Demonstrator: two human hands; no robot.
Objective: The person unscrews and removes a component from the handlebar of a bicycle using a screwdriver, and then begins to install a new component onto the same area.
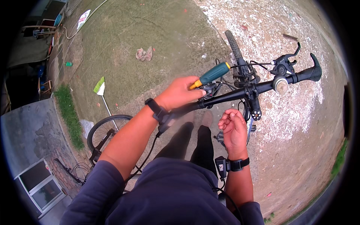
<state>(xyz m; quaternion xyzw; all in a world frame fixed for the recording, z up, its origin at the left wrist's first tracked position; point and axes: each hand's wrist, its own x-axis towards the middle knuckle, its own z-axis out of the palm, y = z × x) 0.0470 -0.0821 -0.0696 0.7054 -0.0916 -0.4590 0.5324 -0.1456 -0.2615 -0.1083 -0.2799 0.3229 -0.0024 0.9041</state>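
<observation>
A screwdriver [212, 75] with a dark green handle and yellow ends is in my left hand [180, 92], its handle slanting up to the right. Its blade is hidden. That hand is beside the clamp and lever [212, 89] on the left part of a bicycle's black handlebar [228, 96]. My left forearm covers much of the left grip. Below the bar, near the stem [253, 98], my right hand [234, 129] is raised with its fingers loosely bent. Nothing shows in it. A round bell [280, 85] and a brake lever [287, 63] sit on the bar's right part.
The front wheel [236, 47] points away from me. A second bicycle's wheel [107, 131] stands at my left, near a green broom [100, 87]. A crumpled rag [144, 54] lies on the ground ahead. Cables [144, 161] hang from my wrist straps.
</observation>
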